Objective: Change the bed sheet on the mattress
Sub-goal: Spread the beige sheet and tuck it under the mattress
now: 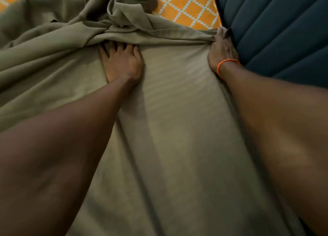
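Your left hand [122,61] presses curled fingers into the olive bed sheet [177,129] covering the near mattress; your right hand [221,49] apparently grips its right edge beside a dark padded surface [275,22]. Orange patterned fabric [188,6] shows far.

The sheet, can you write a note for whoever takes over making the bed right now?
Left hand: fingers curled into the bunched olive sheet mid-bed.
Right hand: grips the sheet's edge beside the dark blue padded panel.
Done: near part of the sheet lies fairly smooth between the arms.
Left: the far part is still heaped, and the orange patterned cover still shows. Spread the heap over it and tuck the edges.
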### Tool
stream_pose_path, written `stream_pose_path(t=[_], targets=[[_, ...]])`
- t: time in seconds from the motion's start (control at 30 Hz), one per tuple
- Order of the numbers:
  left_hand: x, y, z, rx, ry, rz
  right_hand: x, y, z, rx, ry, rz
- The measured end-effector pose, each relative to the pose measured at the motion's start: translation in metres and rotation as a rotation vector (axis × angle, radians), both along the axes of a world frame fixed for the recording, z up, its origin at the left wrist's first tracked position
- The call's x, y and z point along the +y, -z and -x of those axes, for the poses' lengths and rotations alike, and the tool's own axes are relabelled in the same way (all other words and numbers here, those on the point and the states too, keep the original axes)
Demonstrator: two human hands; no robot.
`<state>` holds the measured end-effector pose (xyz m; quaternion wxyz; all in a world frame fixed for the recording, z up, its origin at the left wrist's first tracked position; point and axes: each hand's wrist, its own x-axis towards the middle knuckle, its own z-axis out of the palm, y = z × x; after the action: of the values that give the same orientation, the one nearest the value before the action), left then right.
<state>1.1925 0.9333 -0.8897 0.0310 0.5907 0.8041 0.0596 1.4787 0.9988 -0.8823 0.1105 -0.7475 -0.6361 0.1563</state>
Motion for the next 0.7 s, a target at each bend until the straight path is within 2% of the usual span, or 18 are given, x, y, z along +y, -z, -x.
stream_pose_path(t=[0.13,0.23,0.4,0.5,0.6,0.63,0.7], targets=[[0.017,0.006,-0.004,0.024,0.044,-0.090,0.016,0.006,-0.004,0.083,0.016,0.004],[0.029,0.007,-0.004,0.041,0.086,-0.075,0.031,0.012,-0.010,0.137,0.028,0.019],[0.051,0.011,-0.003,0.056,0.189,-0.065,0.044,0.004,0.000,0.214,0.244,0.059],[0.054,0.016,-0.003,0.052,0.198,-0.098,0.035,-0.018,0.017,0.093,0.358,0.046],[0.053,0.014,-0.004,0.056,0.195,-0.113,-0.007,-0.027,0.043,-0.101,0.188,-0.313],[0.053,0.014,-0.004,0.058,0.196,-0.118,-0.026,-0.022,0.053,-0.110,0.090,-0.345],[0.052,0.014,-0.003,0.051,0.194,-0.128,-0.058,-0.005,0.066,-0.124,-0.065,-0.224]])
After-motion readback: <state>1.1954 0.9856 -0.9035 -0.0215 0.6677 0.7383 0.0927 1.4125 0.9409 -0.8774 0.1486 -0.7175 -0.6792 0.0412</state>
